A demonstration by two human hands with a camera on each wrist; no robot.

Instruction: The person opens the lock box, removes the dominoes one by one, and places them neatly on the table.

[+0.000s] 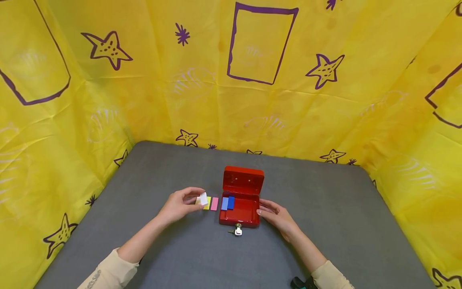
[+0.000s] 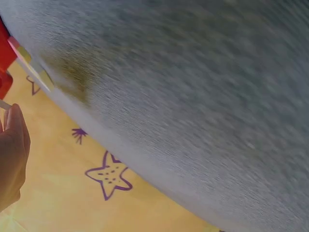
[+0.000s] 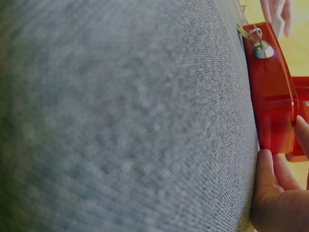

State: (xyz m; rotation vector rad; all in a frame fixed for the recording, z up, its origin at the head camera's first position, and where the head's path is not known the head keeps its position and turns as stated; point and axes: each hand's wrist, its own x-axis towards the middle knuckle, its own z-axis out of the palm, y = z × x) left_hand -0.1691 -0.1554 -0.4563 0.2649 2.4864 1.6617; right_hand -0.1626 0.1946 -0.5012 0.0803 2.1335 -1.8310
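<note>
A red metal cash box (image 1: 240,223) stands with its lid (image 1: 243,180) raised, keys (image 1: 237,230) in the front lock. Inside, at its left, lie a light blue pad (image 1: 225,203) and a darker blue pad (image 1: 231,202), both small and rectangular. My left hand (image 1: 180,205) pinches a small white rectangular piece (image 1: 203,198) between thumb and fingers, left of the box. Below and beside it are a pink pad (image 1: 214,204), a yellow pad (image 1: 208,203) and a partly hidden cream one. My right hand (image 1: 278,217) holds the box's right wall, thumb at the rim, fingers against the outside.
The grey cloth-covered table (image 1: 173,253) runs back to a yellow curtain (image 1: 202,108) with purple drawings, which also hangs along both sides. A dark object (image 1: 299,282) shows by the right sleeve at the bottom edge.
</note>
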